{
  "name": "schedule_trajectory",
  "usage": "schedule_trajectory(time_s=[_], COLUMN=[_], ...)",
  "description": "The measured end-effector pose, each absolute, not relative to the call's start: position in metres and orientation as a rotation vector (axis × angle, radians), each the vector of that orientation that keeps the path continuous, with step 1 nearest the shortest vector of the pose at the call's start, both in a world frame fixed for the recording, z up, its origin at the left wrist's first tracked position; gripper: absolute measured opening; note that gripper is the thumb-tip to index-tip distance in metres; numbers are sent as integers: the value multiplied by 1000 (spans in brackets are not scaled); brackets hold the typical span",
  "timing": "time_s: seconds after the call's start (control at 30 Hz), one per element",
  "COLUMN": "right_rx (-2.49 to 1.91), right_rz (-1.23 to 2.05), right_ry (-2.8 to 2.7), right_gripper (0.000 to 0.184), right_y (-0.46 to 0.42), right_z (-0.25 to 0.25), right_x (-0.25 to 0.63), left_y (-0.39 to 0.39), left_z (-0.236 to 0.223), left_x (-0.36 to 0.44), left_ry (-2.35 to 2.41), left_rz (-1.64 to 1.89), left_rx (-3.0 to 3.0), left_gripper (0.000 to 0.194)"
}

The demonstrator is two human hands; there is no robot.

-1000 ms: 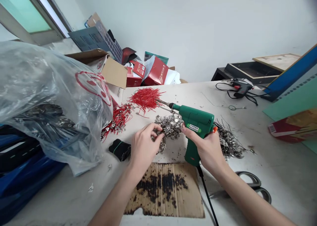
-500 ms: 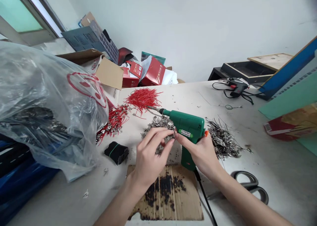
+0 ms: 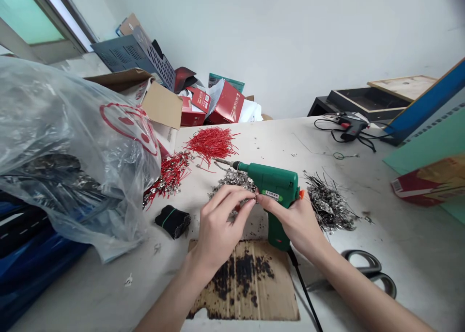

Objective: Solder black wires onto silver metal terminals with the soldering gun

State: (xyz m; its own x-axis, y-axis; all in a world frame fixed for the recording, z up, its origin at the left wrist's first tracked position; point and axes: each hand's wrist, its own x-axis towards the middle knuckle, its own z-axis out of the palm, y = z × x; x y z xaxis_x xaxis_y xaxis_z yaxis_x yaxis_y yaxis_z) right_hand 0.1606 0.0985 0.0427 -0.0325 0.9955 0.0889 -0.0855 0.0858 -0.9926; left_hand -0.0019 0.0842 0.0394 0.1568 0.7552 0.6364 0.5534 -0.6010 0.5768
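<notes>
My right hand [image 3: 295, 221] is wrapped round the grip of a green soldering gun [image 3: 273, 186], whose metal tip points up-left toward a bundle of red wires [image 3: 212, 142]. My left hand [image 3: 220, 223] has its fingertips pinched together against my right thumb, over a heap of small silver metal terminals [image 3: 232, 181]. What the pinch holds is too small to make out. A scorched piece of cardboard [image 3: 250, 283] lies just below both hands.
A second silver heap with black wires [image 3: 327, 201] lies right of the gun. Red wires with terminals [image 3: 169, 174], a black bundle [image 3: 173, 220], a large plastic bag [image 3: 69, 148], scissors [image 3: 370, 269], red boxes [image 3: 225, 104] and another gun [image 3: 350, 126] surround the spot.
My left hand rose from digging in the silver heap and met my right thumb in a pinch. The gun shifted slightly left.
</notes>
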Motion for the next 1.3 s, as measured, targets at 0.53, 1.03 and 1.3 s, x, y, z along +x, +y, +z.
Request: schedule_trajectory(time_s=[0.53, 1.03, 1.3], right_rx=[-1008, -996, -1005], right_rz=[1265, 1196, 1178], right_ry=[-981, -745, -762], right_gripper=[17, 14, 13], right_y=[106, 123, 123], right_z=[39, 39, 41], right_x=[166, 184, 184], left_y=[79, 71, 72], left_z=[49, 36, 34], left_x=[-4, 5, 3], left_ry=[1235, 1006, 958], left_rz=[1258, 188, 172], left_rx=[2216, 2342, 2334], left_gripper=[8, 12, 11])
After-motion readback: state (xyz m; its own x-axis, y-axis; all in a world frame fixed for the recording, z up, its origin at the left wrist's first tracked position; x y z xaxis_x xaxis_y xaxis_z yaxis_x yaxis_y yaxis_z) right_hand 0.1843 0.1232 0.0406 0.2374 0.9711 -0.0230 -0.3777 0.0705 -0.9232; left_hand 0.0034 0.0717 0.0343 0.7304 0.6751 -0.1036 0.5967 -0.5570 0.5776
